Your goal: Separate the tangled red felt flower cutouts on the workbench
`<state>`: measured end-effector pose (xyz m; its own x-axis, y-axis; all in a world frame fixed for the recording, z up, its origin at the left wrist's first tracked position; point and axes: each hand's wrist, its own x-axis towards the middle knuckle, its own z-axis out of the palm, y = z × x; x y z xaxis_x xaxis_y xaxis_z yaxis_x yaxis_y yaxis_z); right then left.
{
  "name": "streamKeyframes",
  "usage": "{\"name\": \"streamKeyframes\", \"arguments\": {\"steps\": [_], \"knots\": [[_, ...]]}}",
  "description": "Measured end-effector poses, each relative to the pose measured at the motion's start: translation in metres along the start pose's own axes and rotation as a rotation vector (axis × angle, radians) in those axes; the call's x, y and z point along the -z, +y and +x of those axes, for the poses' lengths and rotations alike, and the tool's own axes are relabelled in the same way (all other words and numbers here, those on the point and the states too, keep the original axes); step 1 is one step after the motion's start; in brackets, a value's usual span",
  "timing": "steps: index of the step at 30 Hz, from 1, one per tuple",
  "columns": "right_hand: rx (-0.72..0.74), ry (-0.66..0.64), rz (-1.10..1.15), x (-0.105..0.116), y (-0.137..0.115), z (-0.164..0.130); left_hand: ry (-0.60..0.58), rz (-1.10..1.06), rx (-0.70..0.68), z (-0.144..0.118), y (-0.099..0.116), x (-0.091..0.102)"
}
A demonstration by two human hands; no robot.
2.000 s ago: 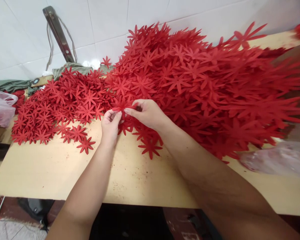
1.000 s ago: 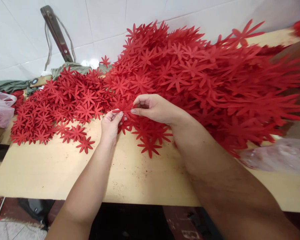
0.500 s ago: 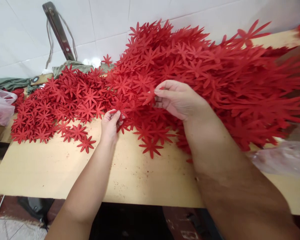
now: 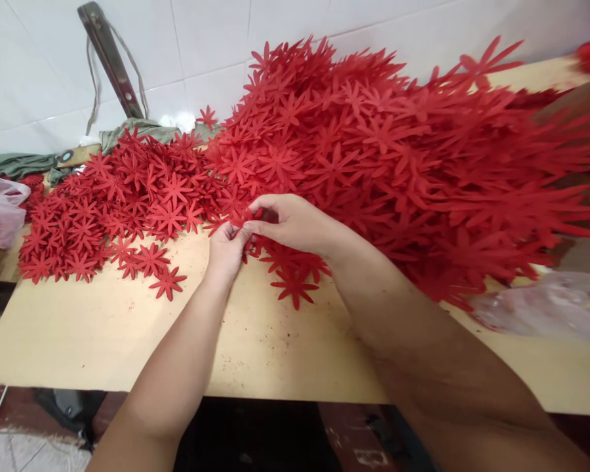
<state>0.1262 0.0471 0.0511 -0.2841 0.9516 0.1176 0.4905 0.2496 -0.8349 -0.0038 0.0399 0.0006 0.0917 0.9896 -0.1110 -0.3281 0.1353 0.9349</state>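
Note:
My left hand [image 4: 225, 252] is closed in a pinch on a red flower cutout [image 4: 236, 216] with long narrow petals, just over the table's middle. Thumb and index finger of my right hand [image 4: 292, 226] meet the left fingertips there and also pinch red petals. The fingers partly cover the cutout, so I cannot tell whether it is one layer or more. Behind and right of my hands rises a big heap of red flower cutouts [image 4: 373, 137]. A lower heap of the same cutouts [image 4: 78, 229] spreads out to the left.
Loose flower cutouts lie at the heaps' near edge, one [image 4: 168, 282] left of my hands and another [image 4: 295, 286] right. Clear plastic bags rest at the left [image 4: 2, 206] and right [image 4: 545, 305]. A green cloth [image 4: 137, 131] lies along the tiled wall beside a metal bracket [image 4: 111, 59].
My right hand has come left and nearer to me, from over the big heap to my left fingertips, with a red flower cutout in its pinch. The left hand has barely shifted.

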Motion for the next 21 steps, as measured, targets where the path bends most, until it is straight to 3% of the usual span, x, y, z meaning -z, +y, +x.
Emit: {"name": "streamKeyframes", "arguments": {"steps": [6,10,16,21], "knots": [[-0.043,-0.157,0.219,0.003,0.004,0.0,0.01,-0.041,0.037,-0.001,0.001,-0.004],[-0.045,-0.181,0.208,0.004,0.004,-0.001,0.035,-0.011,0.1,-0.004,0.005,-0.006],[-0.023,0.001,-0.09,0.006,0.004,0.002,0.024,-0.038,0.125,-0.006,0.007,-0.006],[-0.067,0.139,-0.174,0.005,0.011,0.007,-0.043,-0.019,0.118,-0.005,0.008,-0.006]]}}
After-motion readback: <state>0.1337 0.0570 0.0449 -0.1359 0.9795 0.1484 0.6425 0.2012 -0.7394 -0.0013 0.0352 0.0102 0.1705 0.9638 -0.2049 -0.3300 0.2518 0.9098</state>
